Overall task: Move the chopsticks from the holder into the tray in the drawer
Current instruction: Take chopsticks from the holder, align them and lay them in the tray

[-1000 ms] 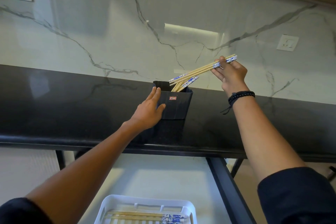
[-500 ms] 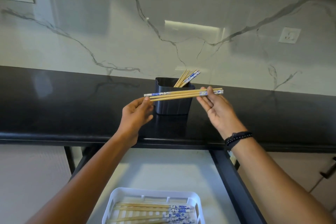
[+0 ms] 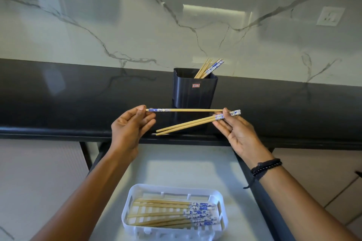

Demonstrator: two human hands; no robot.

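A black square holder (image 3: 195, 92) stands on the dark counter with several wooden chopsticks (image 3: 209, 67) leaning in its right corner. In front of it, my left hand (image 3: 130, 129) pinches the blue-patterned end of one level chopstick (image 3: 188, 110). My right hand (image 3: 235, 133) touches that chopstick's other end and grips two more chopsticks (image 3: 188, 124) by their patterned ends; their tips slant down to the left. Below, a white slotted tray (image 3: 223, 219) lies in the open drawer with several chopsticks (image 3: 172, 213) lying lengthwise in it.
The glossy black counter (image 3: 68, 103) runs across under a marble wall with a socket (image 3: 330, 15) at the right. The open drawer (image 3: 176, 166) has a pale floor and dark side rails. Cabinet fronts flank it.
Both hands came down and toward me, away from the holder. The bundle has split: one chopstick now spans both hands, and the other two angle downward from my right hand.
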